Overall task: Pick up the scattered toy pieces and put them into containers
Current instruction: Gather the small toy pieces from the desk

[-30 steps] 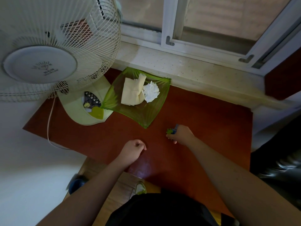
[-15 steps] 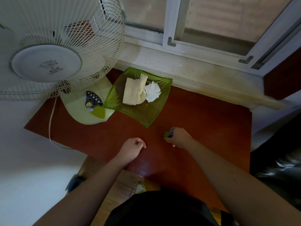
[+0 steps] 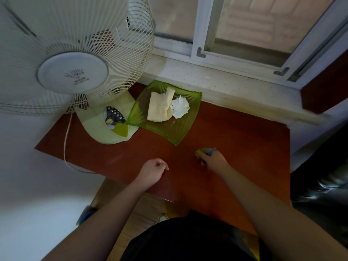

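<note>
1. Red-brown wooden table (image 3: pixel 235 144) fills the centre of the head view, bounded at 12 o'clock by a pale stone windowsill (image 3: pixel 226 81) and a white-framed window (image 3: pixel 244 29).
2. Right hand (image 3: pixel 213 161) sits over the table at roughly 3 o'clock from the frame centre. Its fingers are curled round small toy pieces (image 3: pixel 204 151); a green part and a blue part protrude past the knuckles toward 11 o'clock. The number of pieces in the grip cannot be determined.
3. Left hand (image 3: pixel 153 172) lies at 9 o'clock from the right hand, well apart from it, near the table's front edge. Its fingers are curled into a loose fist, with the thumb tip pointing toward 3 o'clock. Nothing is visible inside it.
4. Green translucent dish (image 3: pixel 177 134) stands at 11 o'clock from the right hand, with its far corner near the windowsill. The toy pieces are near its nearest corner but not touching it.
5. Contents of the dish: a folded cream cloth (image 3: pixel 160 108) and, touching it on its 3 o'clock side, a crumpled white tissue (image 3: pixel 180 107).
6. Pale green fan base (image 3: pixel 98 127) stands at 9 o'clock from the dish; the dish's left corner overlaps it. The base carries a dark button panel (image 3: pixel 114 115).
7. White wire fan guard (image 3: pixel 56 53) occupies the 10 o'clock region of the frame. A white cord (image 3: pixel 66 147) runs from the base off the table's left edge.
</note>
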`<state>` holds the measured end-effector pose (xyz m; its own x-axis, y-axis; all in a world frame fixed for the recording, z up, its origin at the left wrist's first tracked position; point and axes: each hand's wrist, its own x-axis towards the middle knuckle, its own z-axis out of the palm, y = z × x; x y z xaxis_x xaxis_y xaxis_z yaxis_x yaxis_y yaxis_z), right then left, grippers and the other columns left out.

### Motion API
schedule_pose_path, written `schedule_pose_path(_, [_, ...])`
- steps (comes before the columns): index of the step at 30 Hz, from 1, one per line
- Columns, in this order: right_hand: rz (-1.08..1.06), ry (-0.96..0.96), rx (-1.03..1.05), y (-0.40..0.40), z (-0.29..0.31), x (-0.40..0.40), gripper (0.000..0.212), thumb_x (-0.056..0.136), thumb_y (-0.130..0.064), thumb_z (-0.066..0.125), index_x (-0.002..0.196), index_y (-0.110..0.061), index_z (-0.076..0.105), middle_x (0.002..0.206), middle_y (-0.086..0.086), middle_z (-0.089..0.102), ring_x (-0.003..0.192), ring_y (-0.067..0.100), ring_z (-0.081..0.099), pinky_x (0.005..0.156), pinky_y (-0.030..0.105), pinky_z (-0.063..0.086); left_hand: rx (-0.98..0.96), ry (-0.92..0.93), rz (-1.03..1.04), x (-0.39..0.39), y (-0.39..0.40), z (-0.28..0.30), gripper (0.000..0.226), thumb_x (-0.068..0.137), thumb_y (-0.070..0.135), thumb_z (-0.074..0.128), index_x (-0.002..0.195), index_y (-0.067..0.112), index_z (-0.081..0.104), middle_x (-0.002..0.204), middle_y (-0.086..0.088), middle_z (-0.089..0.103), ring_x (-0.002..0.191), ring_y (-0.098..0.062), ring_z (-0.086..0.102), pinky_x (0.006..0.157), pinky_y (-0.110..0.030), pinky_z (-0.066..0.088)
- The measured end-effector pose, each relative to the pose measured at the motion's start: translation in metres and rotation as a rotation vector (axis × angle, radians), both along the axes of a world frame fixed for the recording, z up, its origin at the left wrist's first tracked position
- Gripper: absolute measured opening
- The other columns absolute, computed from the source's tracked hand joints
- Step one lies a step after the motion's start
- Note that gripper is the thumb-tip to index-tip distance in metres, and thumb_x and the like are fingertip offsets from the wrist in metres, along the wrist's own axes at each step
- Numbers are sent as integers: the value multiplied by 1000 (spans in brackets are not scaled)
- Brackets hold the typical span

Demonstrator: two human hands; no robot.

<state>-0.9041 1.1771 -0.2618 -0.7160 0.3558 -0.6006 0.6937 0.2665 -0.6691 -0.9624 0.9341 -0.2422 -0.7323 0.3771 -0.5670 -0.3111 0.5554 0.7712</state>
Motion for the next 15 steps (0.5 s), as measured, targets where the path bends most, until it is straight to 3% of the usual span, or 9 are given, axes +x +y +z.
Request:
schedule_pose_path(4, [-492,150,-572,-9,8,27,29,97,-35,55,102,-7,58,68,5,47,42,8,28,44,25,21,11,-23,-8,6,-15,3,29,94,7,43,74,11,63,42,8,40,37,-9,30,41,-24,23])
schedule_pose_path(9, [-823,236,-901,-26,21,60,31,94,-41,55,94,-10,56,60,-1,47,44,7,27,39,20,24,-27,-36,-84,12,-21,6,31,96,9,42,74,12,65,44,7,41,36,-9,29,40,-24,22])
schedule_pose_path(15, [-1119,533,-1244,-23,39,109,27,93,-42,55,86,-17,47,56,-5,36,39,6,24,34,18,22,-25,-45,-216,23,2,21,29,100,15,42,87,4,66,55,-2,45,40,-12,32,38,-24,24])
